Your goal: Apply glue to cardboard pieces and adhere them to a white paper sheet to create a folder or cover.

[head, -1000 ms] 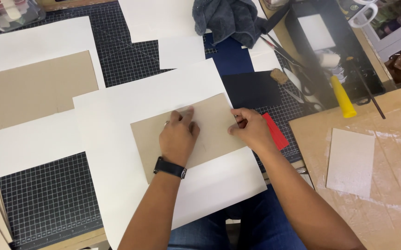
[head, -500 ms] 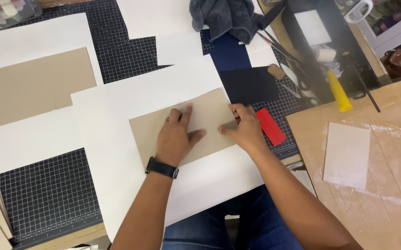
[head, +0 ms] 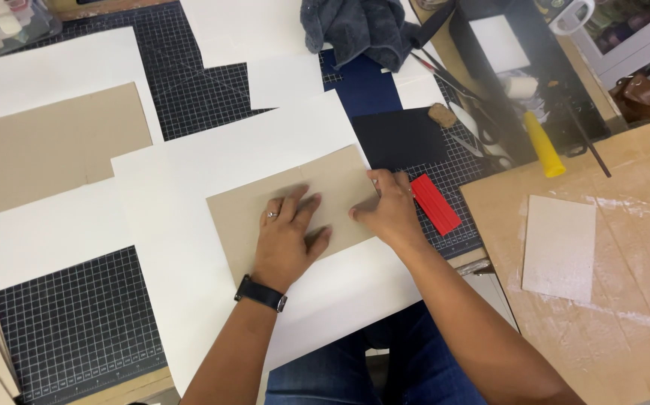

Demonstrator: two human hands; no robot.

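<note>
A tan cardboard piece (head: pixel 246 221) lies on a large white paper sheet (head: pixel 182 195) on the black cutting mat (head: pixel 70 330). My left hand (head: pixel 287 236), with a ring and a black wristwatch, presses flat on the middle of the cardboard, fingers spread. My right hand (head: pixel 385 210) rests on the cardboard's right edge, fingers bent down onto it. Neither hand holds anything. A red ridged block (head: pixel 435 203) lies just right of my right hand.
Another tan board on white paper (head: pixel 47 154) lies at the left. A dark card (head: pixel 400 139), a blue card (head: pixel 362 86), a grey cloth (head: pixel 359 26), scissors and a yellow-handled tool (head: pixel 544 144) sit behind. A glue-smeared brown board with a grey card (head: pixel 561 247) is at right.
My left hand has slid a little along the cardboard and spread its fingers. My right hand stays at the right edge. The view has shifted slightly.
</note>
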